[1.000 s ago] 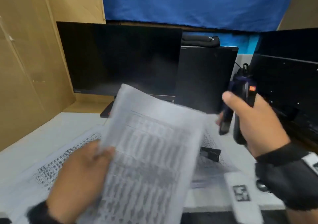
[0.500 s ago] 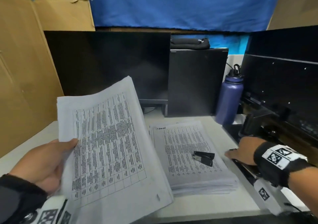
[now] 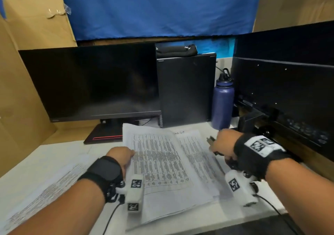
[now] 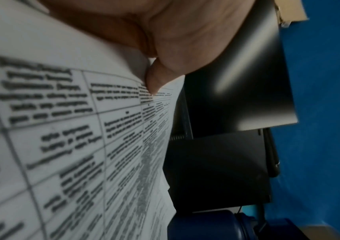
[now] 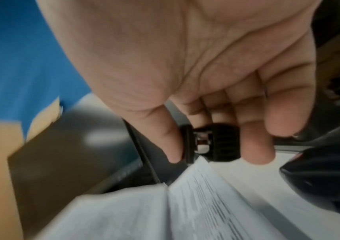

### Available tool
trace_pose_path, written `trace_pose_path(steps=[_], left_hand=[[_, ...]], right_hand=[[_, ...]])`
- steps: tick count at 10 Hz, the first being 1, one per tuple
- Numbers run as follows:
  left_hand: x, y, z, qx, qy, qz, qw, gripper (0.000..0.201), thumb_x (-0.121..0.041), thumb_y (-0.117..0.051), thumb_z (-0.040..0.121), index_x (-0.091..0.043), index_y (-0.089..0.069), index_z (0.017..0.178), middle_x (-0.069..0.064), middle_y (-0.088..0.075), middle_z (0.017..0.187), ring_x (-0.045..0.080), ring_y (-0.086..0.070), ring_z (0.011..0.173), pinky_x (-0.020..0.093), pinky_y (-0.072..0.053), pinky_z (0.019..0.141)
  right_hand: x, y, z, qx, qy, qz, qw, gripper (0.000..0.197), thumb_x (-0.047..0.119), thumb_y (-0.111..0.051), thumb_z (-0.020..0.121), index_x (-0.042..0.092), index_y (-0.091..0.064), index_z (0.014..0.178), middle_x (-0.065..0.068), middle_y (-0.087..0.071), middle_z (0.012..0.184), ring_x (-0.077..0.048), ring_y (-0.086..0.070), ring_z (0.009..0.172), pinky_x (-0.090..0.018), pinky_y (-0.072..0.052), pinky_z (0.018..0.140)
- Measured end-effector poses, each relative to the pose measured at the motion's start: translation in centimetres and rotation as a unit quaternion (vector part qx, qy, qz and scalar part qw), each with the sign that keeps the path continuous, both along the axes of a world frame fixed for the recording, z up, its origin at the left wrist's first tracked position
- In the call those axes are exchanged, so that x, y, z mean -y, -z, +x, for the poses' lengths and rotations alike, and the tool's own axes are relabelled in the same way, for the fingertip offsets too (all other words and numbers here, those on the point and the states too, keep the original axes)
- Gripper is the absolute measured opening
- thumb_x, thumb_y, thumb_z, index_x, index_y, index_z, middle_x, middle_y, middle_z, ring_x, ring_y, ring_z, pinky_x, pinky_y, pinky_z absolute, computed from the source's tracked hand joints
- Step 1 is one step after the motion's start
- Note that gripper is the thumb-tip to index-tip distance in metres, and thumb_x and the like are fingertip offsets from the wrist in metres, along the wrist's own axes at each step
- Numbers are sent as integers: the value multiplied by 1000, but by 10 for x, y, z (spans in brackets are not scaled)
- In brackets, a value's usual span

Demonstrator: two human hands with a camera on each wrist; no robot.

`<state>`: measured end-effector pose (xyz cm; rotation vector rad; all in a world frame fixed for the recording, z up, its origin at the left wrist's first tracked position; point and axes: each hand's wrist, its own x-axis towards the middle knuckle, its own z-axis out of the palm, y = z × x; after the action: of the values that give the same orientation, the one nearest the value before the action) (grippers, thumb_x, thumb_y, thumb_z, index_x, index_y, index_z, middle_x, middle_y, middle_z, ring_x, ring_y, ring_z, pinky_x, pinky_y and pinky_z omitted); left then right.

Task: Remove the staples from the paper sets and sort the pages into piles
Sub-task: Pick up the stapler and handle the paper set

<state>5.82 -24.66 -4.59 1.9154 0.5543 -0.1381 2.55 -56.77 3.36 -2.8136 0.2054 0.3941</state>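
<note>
A stapled paper set (image 3: 162,164) printed with tables lies askew on the thick paper pile (image 3: 204,160) at the desk's middle. My left hand (image 3: 122,156) holds its left edge, thumb (image 4: 154,81) pressed on the top sheet (image 4: 62,129). My right hand (image 3: 222,144) is at the pile's far right corner and pinches the black staple remover (image 3: 210,140) between thumb and fingers. In the right wrist view the staple remover (image 5: 212,142) hangs just above the paper's corner (image 5: 195,203). No staple is visible.
Loose printed pages (image 3: 45,189) lie on the white desk at the left. Behind stand a dark monitor (image 3: 90,83) with its base (image 3: 104,133), a black computer tower (image 3: 186,90) and a blue bottle (image 3: 222,104). Black equipment (image 3: 289,94) lines the right side; cardboard walls the left.
My left hand lowered the raised paper set onto the pile. My right hand set the bottle down, then moved from the desk's right edge and picked the staple remover off the pile.
</note>
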Motion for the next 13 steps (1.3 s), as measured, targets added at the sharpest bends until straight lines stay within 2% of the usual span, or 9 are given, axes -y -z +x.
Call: trace_pose_path(steps=[1,2,4,5,6,7,9,11,13], left_hand=[[30,3,16,10,24,23,999,43,-17,-59,101,9,-55,136,29,-57,141,43,-58,129,54,-50,107],[51,1,25,8,45,36,998,40,-21,-49,107,8,-57,133,29,-53,146,41,-52,136,47,-45,111],[79,-19,3,3,12,-46,999,43,-41,-59,101,0,-60,117,21,-66,100,35,-64,88,41,-56,90],[76,-30,-17,-6,97,41,994,46,-29,-64,101,-5,-51,138,13,-57,123,28,-56,106,38,-51,99],[66,-47,-52,9,208,210,955,67,-38,-64,98,-16,-38,156,5,-52,149,18,-55,114,25,-42,94],[35,-48,-89,15,289,301,909,46,-54,-62,94,-33,-61,136,-12,-56,142,10,-55,125,24,-42,104],[-79,-56,-120,-62,270,428,861,28,-52,-57,98,-35,-67,118,-19,-62,121,2,-56,111,20,-42,99],[-192,-40,-120,-187,141,534,813,71,-57,-57,93,-21,-39,152,3,-45,154,21,-50,137,26,-42,108],[-215,-20,-128,-200,87,441,871,108,-55,-84,63,-13,-36,151,-1,-61,138,19,-61,121,30,-50,102]], right_hand=[[29,8,0,13,75,214,974,28,30,-59,91,7,-60,107,-10,-66,83,-24,-64,66,-23,-46,52],[36,15,-10,-13,59,246,967,12,27,-56,89,16,-51,89,-8,-51,73,-20,-44,56,-23,-35,51],[17,31,-23,14,-88,23,996,44,5,-61,90,13,-52,133,-19,-54,128,-37,-59,115,-33,-48,95],[18,37,-24,23,-96,39,994,44,5,-55,94,11,-50,137,-21,-51,130,-39,-57,116,-32,-48,95],[17,36,-30,28,-87,69,993,26,15,-48,99,7,-56,123,-12,-58,111,-25,-60,98,-25,-46,77],[15,34,-33,122,-43,124,984,22,32,-57,95,11,-57,92,0,-59,82,-12,-53,71,-22,-39,57],[-19,27,-37,118,-96,142,978,18,34,-66,78,20,-55,83,1,-69,76,-15,-63,66,-30,-51,61],[-72,29,-55,62,-127,254,957,44,32,-82,61,15,-48,83,-4,-70,62,-15,-58,55,-28,-43,55],[-99,47,-73,61,-86,382,918,35,20,-79,81,11,-50,97,-6,-64,65,-15,-57,51,-29,-46,51]])
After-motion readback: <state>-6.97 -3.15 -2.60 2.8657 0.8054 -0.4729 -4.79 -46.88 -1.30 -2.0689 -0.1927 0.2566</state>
